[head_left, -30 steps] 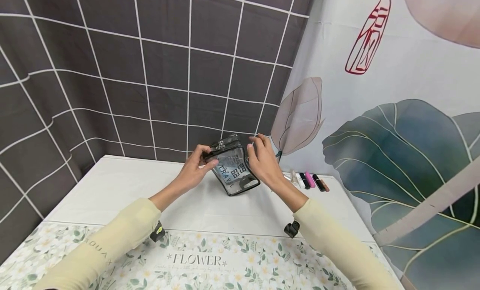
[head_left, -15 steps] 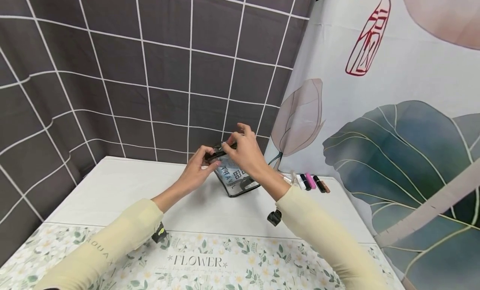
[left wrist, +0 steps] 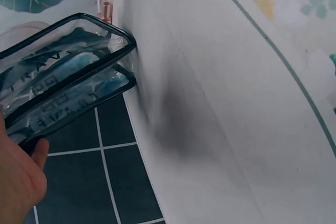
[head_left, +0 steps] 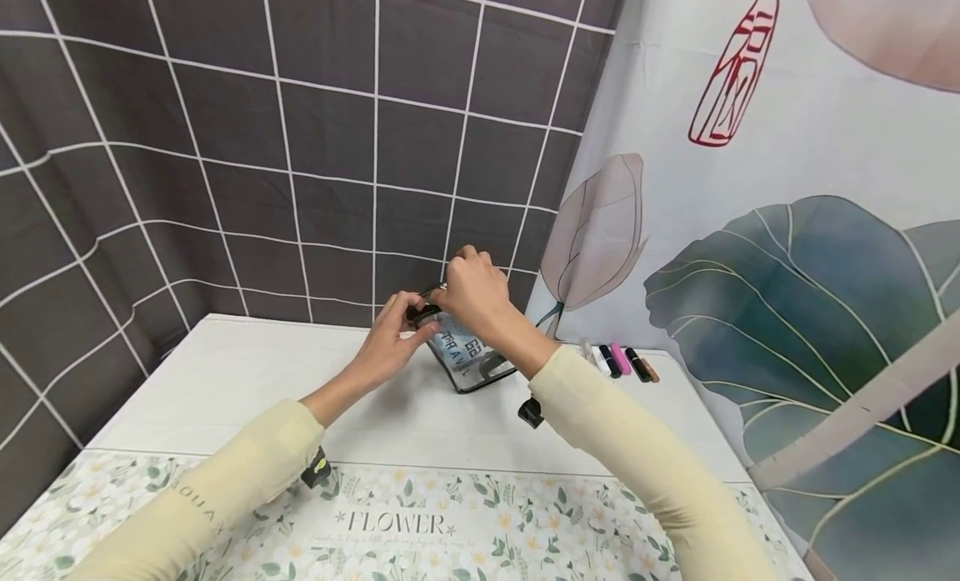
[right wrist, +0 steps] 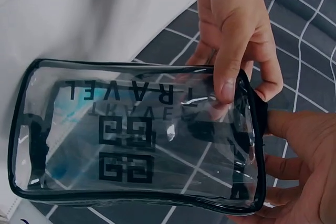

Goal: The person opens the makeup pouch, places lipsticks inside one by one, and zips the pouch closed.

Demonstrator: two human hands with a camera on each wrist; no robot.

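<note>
Shifted leftward since earlier: right hand [head_left: 480, 296], fingers curled, which pinched the far end of one clear pouch [head_left: 467, 360]. Left hand [head_left: 388, 333] gripped its left edge, thumb on the face, presumably to steady it. It leaned over the bench [head_left: 255, 381]; contact unclear.

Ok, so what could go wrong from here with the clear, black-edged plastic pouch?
The clear, black-edged plastic pouch might twist or slip, since the hands grip only one end. Its thin film could crease if the right hand pulls hard against the left hand there. The right pale yellow sleeve passes near the row of small white, black, pink and brown tubes, so a sideways sweep might scatter them.
</note>
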